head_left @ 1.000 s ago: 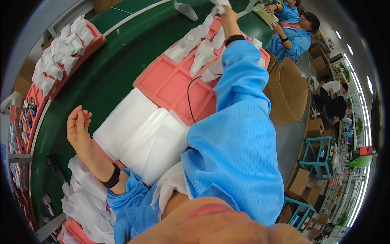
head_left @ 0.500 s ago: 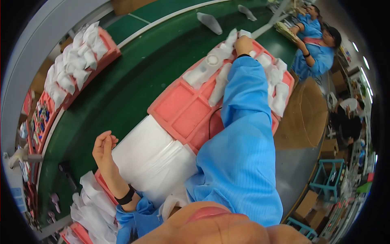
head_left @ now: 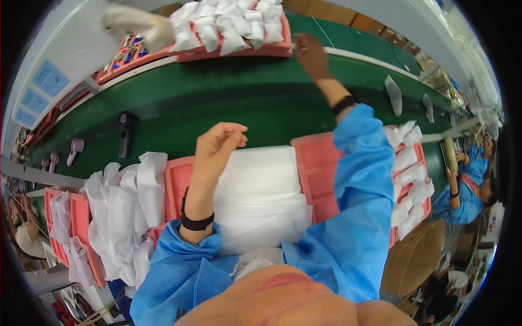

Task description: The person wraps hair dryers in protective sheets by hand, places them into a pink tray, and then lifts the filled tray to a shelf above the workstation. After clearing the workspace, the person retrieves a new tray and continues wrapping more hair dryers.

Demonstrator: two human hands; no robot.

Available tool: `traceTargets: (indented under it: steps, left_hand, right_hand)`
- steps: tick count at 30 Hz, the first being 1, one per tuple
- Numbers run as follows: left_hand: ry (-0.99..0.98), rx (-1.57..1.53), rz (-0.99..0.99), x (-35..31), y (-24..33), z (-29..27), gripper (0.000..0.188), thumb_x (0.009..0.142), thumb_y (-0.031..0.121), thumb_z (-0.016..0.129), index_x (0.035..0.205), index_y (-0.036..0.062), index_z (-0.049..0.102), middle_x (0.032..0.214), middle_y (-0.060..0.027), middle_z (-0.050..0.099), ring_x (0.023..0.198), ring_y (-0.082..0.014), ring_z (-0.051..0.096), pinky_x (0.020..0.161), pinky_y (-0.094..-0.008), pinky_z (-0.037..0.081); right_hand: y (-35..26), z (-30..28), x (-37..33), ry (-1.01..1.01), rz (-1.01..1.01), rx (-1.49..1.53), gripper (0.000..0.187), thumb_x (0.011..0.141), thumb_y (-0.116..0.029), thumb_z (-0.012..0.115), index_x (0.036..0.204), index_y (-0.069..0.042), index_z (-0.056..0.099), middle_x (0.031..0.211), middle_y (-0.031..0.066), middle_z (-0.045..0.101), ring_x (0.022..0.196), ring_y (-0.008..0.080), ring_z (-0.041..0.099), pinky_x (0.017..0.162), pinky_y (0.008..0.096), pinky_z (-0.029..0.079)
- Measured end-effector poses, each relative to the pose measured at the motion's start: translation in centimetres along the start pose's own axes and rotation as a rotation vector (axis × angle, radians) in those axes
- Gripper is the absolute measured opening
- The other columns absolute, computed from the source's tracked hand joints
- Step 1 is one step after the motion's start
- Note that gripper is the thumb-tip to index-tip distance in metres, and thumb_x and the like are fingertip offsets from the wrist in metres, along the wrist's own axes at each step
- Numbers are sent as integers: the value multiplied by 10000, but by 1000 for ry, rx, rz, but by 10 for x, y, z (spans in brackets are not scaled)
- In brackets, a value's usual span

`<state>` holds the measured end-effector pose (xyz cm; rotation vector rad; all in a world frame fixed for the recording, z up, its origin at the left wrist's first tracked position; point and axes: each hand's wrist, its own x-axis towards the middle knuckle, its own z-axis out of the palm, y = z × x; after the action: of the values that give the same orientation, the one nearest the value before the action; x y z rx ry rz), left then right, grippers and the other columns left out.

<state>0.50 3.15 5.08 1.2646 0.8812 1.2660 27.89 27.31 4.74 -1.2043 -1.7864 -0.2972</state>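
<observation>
**Far tray lies just past my right hand**

The far tray [head_left: 255, 49], pink and heaped with white pouches [head_left: 223, 24], sits across the green belt [head_left: 217, 103], its long side running left to right. My right hand [head_left: 311, 54] is stretched out to its near right corner, at or almost at the rim; it is blurred, so I cannot tell its grip. My left hand [head_left: 217, 146] hangs loosely curled and empty above the white stack [head_left: 255, 190], well short of that tray.

Left hand [head_left: 217, 145] raised, curled; right hand [head_left: 311, 54] outstretched.
</observation>
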Motion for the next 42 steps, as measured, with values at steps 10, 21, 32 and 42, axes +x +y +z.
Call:
traceTargets:
  steps: [10, 21, 32, 42]
  left_hand:
    - [141, -47, -42, -3, 15, -51, 146, 884, 110, 547, 969, 20, 624, 800, -23, 617, 764, -98, 576, 704, -221, 426]
    - [143, -72, -28, 17, 2, -59, 145, 882, 124, 553, 964, 33, 631, 796, -15, 622, 752, -91, 576, 694, -219, 421]
    - [102, -64, -76, 22, -18, -49, 145, 881, 135, 564, 968, 41, 631, 788, -18, 623, 752, -93, 575, 693, -219, 423]
    - [113, -61, -59, 22, -9, -61, 134, 880, 49, 533, 970, 7, 623, 794, -32, 614, 763, -96, 566, 721, -223, 459]
  right_hand:
    - [-167, 279, 59, -446, 543, 132, 473, 666, -254, 738, 1039, -19, 566, 1040, 207, 611, 988, 326, 595, 841, 362, 481]
    - [-94, 244, 85, -157, 140, 173, 405, 717, -338, 683, 1023, -79, 618, 1006, 115, 634, 962, 280, 598, 839, 339, 482]
    - [-79, 211, 71, 37, 240, -254, 235, 805, -271, 587, 963, -119, 673, 988, 54, 643, 943, 237, 615, 786, 335, 485]
    - [-97, 253, 59, -157, 89, -387, 251, 776, -283, 611, 889, -64, 661, 1031, 133, 634, 936, 227, 625, 715, 355, 507]
